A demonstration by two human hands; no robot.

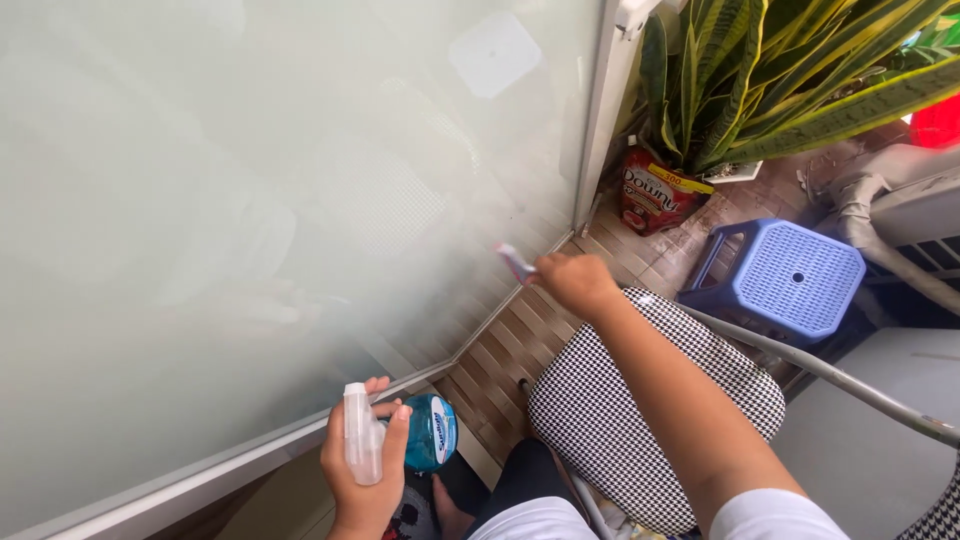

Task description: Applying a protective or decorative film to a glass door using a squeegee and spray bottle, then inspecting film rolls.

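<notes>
A big frosted glass panel (250, 180) fills the left side. You cannot see through it; only pale, blurry shapes show in it. Its bottom rail (200, 475) runs up to a corner near the middle, and a white post (603, 110) stands at its right edge.

Low down, the left hand (362, 470) is curled tight around a spray bottle (425, 432). The bottle is blue-green with a clear white top, and it sits just in front of the rail. The fingers wrap the neck, so part of the bottle is hidden. The wrist is cut off by the bottom edge.

Between the glass and the chair is a narrow strip of brown tiled floor (505, 350). It is the only open room here.

The right hand (575, 282) reaches out over a chair seat (640, 420) with a small black and white check. The hand is closed on a small tool (515, 262) with pink and pale parts. The tool is blurry, so what it is cannot be told. Its tip is at the glass, low down near the corner; whether it touches cannot be told.

Further right, a red pouch (655, 195) leans by the post, under a plant (780, 80) with long green and yellow leaves. A blue plastic stool (790, 275) stands just past the chair. A grey metal bar (840, 380) crosses in front of it. The things at the far right edge are cut off and hard to make out.
</notes>
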